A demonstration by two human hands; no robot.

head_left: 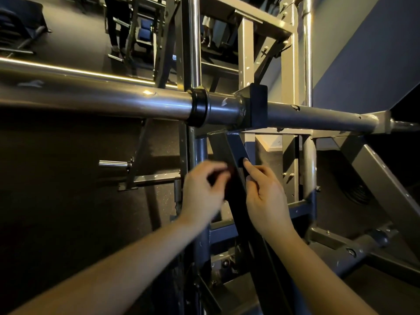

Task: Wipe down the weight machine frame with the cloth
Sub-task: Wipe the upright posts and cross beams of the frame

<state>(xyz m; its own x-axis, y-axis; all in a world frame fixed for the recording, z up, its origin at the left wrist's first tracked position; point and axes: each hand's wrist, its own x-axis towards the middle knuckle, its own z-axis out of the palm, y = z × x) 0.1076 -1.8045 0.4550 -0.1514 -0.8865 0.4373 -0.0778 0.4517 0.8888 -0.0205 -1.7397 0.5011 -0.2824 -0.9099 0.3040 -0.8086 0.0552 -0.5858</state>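
Dark rubber flooring fills the 9 o'clock side, and a blue-grey wall rises at 2 o'clock. At 11 o'clock, what looks like a stack of black weight plates sits at the picture's edge. Nearer 12 o'clock stand a person's dark-trousered legs, just beside a blue padded seat, and further right a second person's bare legs show under a pale hem.

Motion blur smears the left hand, and the cloth shows only as a dark reddish patch by its fingertips; the grip cannot be told. The right hand hides its own hold on the diagonal frame bar, which runs off the bottom edge.
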